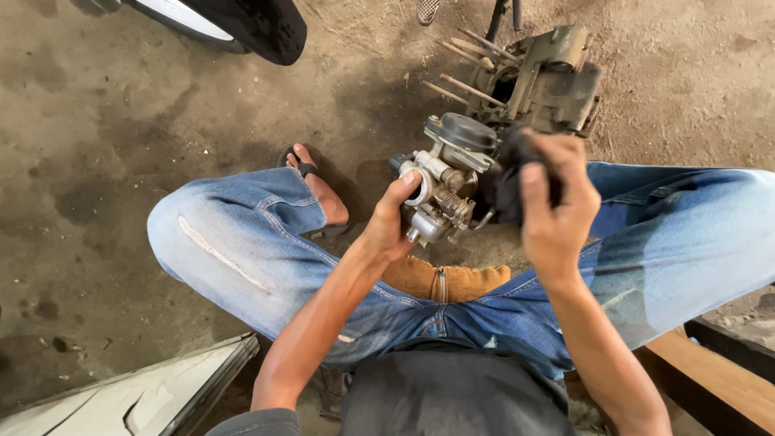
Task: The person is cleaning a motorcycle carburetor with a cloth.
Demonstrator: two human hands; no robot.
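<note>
The person sits low with knees spread wide, in faded blue jeans (242, 242), both forearms reaching forward and inward over the lap. The left hand (391, 222) comes up from below with the wrist bent back, its grip closed around the lower side of a metal carburetor (444, 182); the thumb lies across a round silver fitting on the near face, and the fingers wrap behind, out of sight. The carburetor is held in the air between the knees, above the dirt floor (97, 161), its dark round cap tilted up and away from the person.

The right hand (553, 210) is raised beside it, wrist arched, fingers curled down and clenched on a dark rag (504, 182) that is pressed against the carburetor's right side.

Just beyond the hands an engine block (541, 81) with long protruding studs rests on the floor. A foot in a sandal (315, 182) is planted on the floor by the left knee. A tan cushion-like seat (444, 282) shows between the thighs. A black tyre (250, 24) sits at the top edge, a pale panel (137, 396) at the bottom left corner, and a wooden plank (710, 379) at the lower right.
</note>
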